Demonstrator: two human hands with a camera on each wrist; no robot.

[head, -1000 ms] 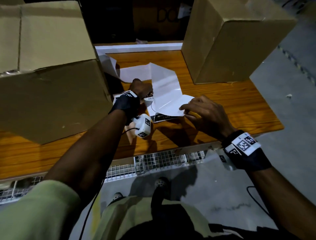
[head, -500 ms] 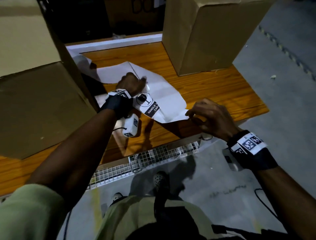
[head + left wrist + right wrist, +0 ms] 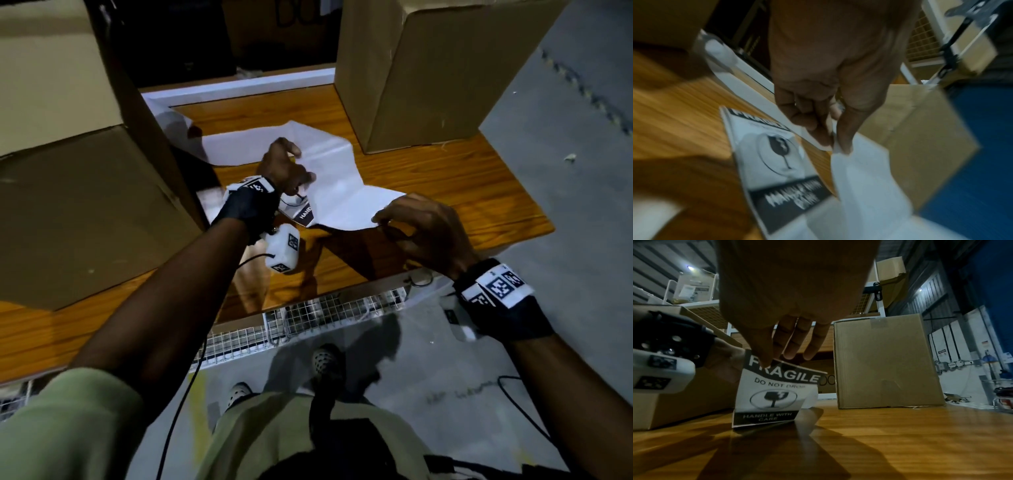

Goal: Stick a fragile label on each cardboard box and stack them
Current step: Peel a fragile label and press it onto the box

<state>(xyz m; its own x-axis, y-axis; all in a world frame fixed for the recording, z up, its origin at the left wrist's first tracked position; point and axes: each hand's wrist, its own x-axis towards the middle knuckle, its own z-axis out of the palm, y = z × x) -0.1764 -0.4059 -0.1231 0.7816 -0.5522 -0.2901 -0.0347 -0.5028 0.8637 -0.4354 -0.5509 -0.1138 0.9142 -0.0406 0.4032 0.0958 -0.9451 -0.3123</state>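
Note:
On the wooden table [image 3: 445, 192] a black-and-white fragile label [image 3: 774, 395] stands curled, its "HANDLE WITH CARE" strip [image 3: 303, 214] touching the wood. My left hand [image 3: 291, 164] pinches a white backing sheet [image 3: 863, 178] between thumb and fingers [image 3: 835, 146], beside the label [image 3: 772, 162]. My right hand [image 3: 380, 222] pinches the sheet's near right corner; in the right wrist view its thumb [image 3: 764, 358] lies on the label's "FRAGILE" edge. A large cardboard box [image 3: 68, 205] lies at the left. A second box [image 3: 428, 68] stands upright at the back right [image 3: 885, 361].
More white sheets [image 3: 239, 144] lie on the table behind my left hand, against the left box. A white rail [image 3: 239, 89] runs along the table's far edge. Wire mesh [image 3: 325, 308] sits under the front edge, with grey floor [image 3: 565, 171] to the right.
My left hand has drawn the white sheet up and back, and the label's printed face has slipped mostly under my left wrist. The right hand stays at the sheet's near corner.

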